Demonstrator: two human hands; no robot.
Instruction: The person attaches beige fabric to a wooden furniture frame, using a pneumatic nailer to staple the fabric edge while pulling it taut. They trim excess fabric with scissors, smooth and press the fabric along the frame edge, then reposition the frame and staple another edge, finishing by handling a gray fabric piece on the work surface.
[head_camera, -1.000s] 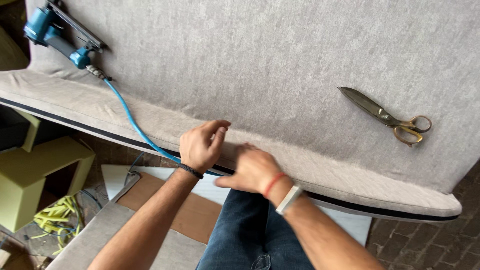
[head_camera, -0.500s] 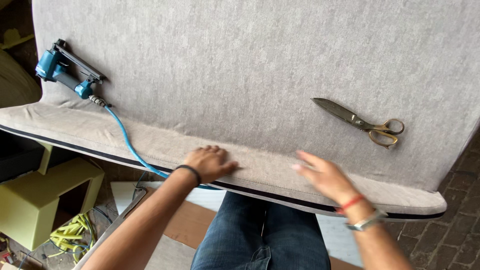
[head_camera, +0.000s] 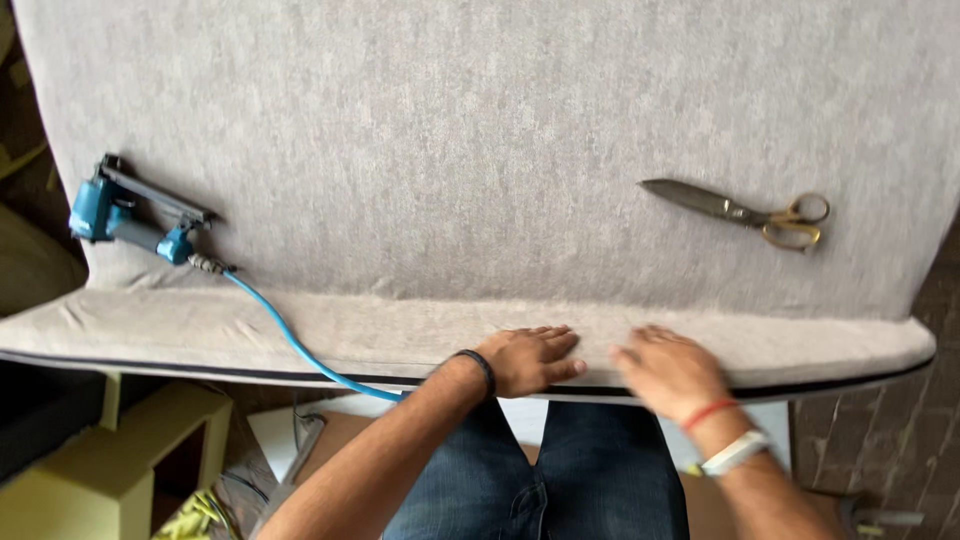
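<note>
A large panel covered in grey fabric (head_camera: 480, 150) fills the view. My left hand (head_camera: 528, 358) lies flat, palm down, on the folded fabric strip along the near edge (head_camera: 400, 335). Beside it, my right hand (head_camera: 668, 368) also rests flat on that strip, its fingers pointing left toward the left hand; it is slightly blurred. Neither hand holds anything. A blue pneumatic stapler (head_camera: 135, 218) lies on the fabric at the far left, and its blue air hose (head_camera: 290, 340) runs down over the edge. Scissors with gold handles (head_camera: 745, 210) lie on the fabric at the right.
A yellow-green wooden stool (head_camera: 120, 460) stands on the floor at lower left, with a yellow coiled cord (head_camera: 195, 520) beside it. Cardboard and white sheets (head_camera: 300, 440) lie under the panel edge. Brick paving (head_camera: 870, 450) shows at lower right. My jeans-clad legs (head_camera: 560, 480) are below the edge.
My right hand has swept back left along the edge strip toward the left hand. The left hand has stayed flat on the strip. The view has shifted, so the panel sits more level.
</note>
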